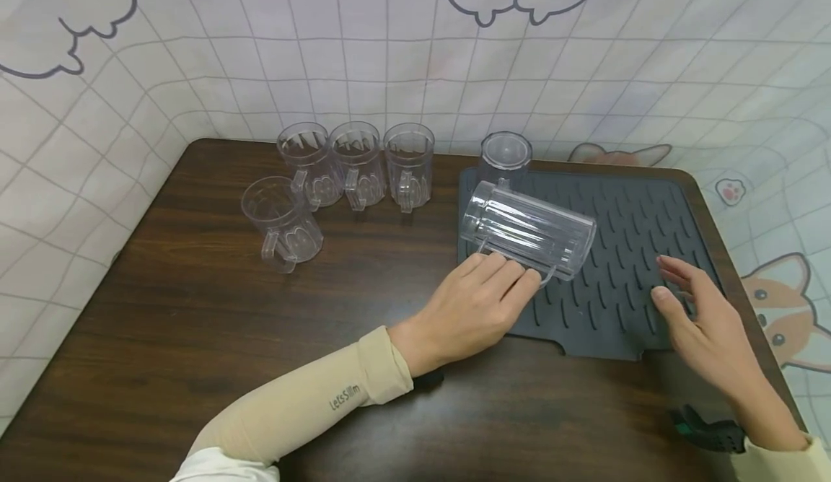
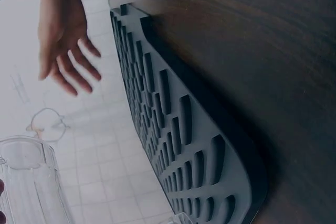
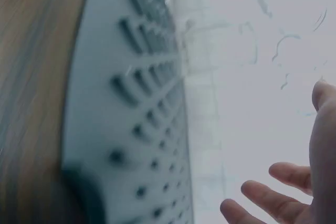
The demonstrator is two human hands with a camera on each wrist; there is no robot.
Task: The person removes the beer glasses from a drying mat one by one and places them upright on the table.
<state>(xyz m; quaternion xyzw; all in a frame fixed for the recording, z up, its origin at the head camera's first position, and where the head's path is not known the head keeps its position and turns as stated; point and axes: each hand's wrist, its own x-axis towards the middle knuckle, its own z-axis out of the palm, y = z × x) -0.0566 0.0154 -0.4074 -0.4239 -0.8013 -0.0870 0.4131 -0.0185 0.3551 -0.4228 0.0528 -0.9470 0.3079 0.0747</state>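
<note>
My left hand (image 1: 483, 305) grips a clear ribbed mug (image 1: 529, 229) by its handle. The mug is tipped on its side over the grey drying mat (image 1: 623, 251); part of it shows at the lower left of the left wrist view (image 2: 31, 182). Over the mat's right side my right hand (image 1: 710, 327) holds nothing, its fingers spread and loosely bent, apart from the mug. Behind the tipped mug, another clear mug (image 1: 506, 154) stands upside down at the mat's back left corner, partly hidden.
Three clear mugs stand upright in a row at the table's back, among them the rightmost mug (image 1: 409, 164). A fourth mug (image 1: 282, 218) stands nearer at the left. The dark wooden table (image 1: 195, 338) meets a patterned wall cloth (image 1: 389, 56) behind and at both sides.
</note>
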